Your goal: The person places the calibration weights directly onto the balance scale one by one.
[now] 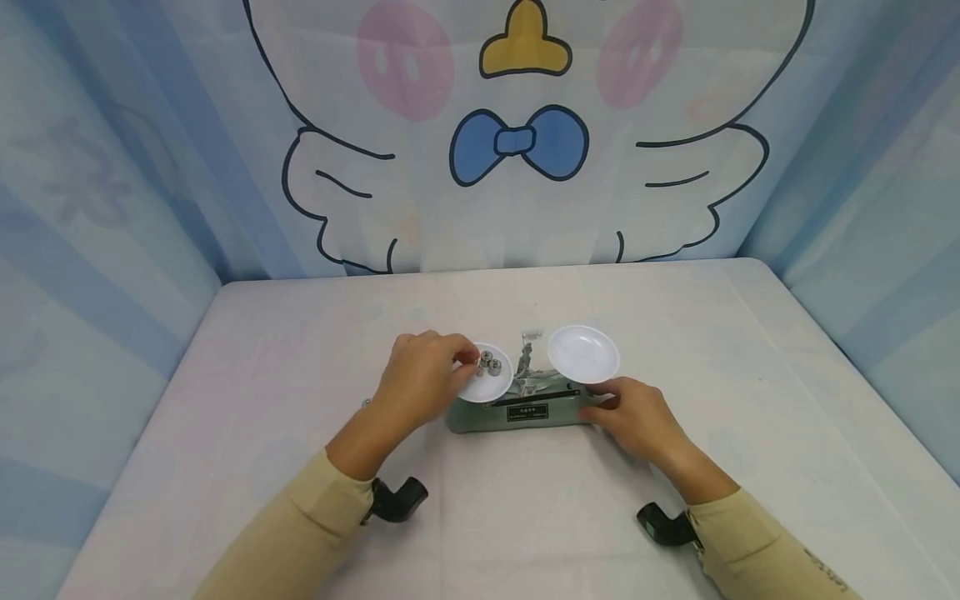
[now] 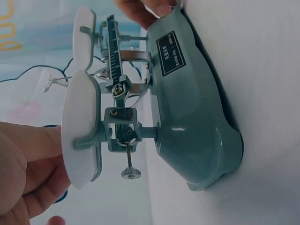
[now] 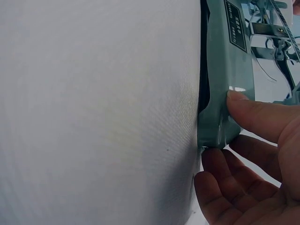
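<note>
Near the middle of the white table [image 1: 262, 400]: a small grey-green balance scale [image 1: 517, 412]. Two white pans on top, the left pan [image 1: 491, 385] and the right pan [image 1: 583, 353], with a thin pointer post [image 1: 527, 350] between them. In the left pan, a few little metal weights [image 1: 489, 362], close together.

Left hand [image 1: 420, 375] at the left pan, fingertips pinched together right by the weights. Hard to tell whether a weight sits between the fingers or only next to them; too small in the head view. From the left wrist view, only the pan's edge [image 2: 82, 126] shown side-on, a thumb [image 2: 33, 140] beside its rim, weights hidden behind the pan.

Right hand [image 1: 637, 417] at the right end of the scale's base, below the right pan. In the right wrist view, thumb [image 3: 258, 112] flat on the near side of the base [image 3: 225, 93], other fingers [image 3: 225, 178] loosely bent around the end, holding it.

Behind the table, a cloth backdrop [image 1: 517, 142] with a cartoon bird, blue bow and yellow beak. Blue striped cloth walls on the left and right.

Black label [image 1: 527, 412] on the front of the base, words too small to read. Black wrist straps [image 1: 397, 498] by both beige sleeves [image 1: 300, 533]. Far part of the scale cut off in the right wrist view.
</note>
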### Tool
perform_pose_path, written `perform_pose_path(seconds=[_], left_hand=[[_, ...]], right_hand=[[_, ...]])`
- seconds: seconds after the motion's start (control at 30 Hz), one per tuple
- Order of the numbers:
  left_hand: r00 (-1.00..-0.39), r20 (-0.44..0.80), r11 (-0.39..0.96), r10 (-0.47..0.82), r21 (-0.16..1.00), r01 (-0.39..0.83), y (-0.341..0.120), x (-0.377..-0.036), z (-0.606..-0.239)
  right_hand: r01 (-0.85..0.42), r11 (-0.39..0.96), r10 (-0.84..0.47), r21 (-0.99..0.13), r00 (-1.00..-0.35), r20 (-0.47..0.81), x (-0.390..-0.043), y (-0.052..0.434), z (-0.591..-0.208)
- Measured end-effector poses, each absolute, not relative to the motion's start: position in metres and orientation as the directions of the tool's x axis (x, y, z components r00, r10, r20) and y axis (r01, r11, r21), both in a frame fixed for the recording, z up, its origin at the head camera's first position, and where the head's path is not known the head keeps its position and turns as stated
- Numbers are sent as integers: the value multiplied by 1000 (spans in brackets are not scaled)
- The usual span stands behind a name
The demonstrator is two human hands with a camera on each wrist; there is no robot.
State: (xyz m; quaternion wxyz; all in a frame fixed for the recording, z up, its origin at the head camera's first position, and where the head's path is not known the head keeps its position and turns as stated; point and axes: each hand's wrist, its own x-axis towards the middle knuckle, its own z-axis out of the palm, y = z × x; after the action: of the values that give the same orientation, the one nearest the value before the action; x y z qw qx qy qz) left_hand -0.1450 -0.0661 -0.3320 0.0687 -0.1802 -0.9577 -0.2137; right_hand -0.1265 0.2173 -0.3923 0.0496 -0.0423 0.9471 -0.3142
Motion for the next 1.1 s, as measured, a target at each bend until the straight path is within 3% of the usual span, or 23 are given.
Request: perform_pose_path(seconds=[0.43, 0.67, 1.1], left_hand=[[-947, 94, 748, 308, 591, 302, -90, -145, -329], [-944, 91, 734, 318, 607, 306, -105, -142, -331], [-980, 3, 768, 199, 621, 158, -161, -121, -359]], right_hand=[[-66, 798, -118, -599, -992, -48, -127, 218, -394], [-56, 796, -114, -603, -992, -59, -128, 216, -393], [-52, 803, -116, -593, -991, -70, -128, 218, -393]])
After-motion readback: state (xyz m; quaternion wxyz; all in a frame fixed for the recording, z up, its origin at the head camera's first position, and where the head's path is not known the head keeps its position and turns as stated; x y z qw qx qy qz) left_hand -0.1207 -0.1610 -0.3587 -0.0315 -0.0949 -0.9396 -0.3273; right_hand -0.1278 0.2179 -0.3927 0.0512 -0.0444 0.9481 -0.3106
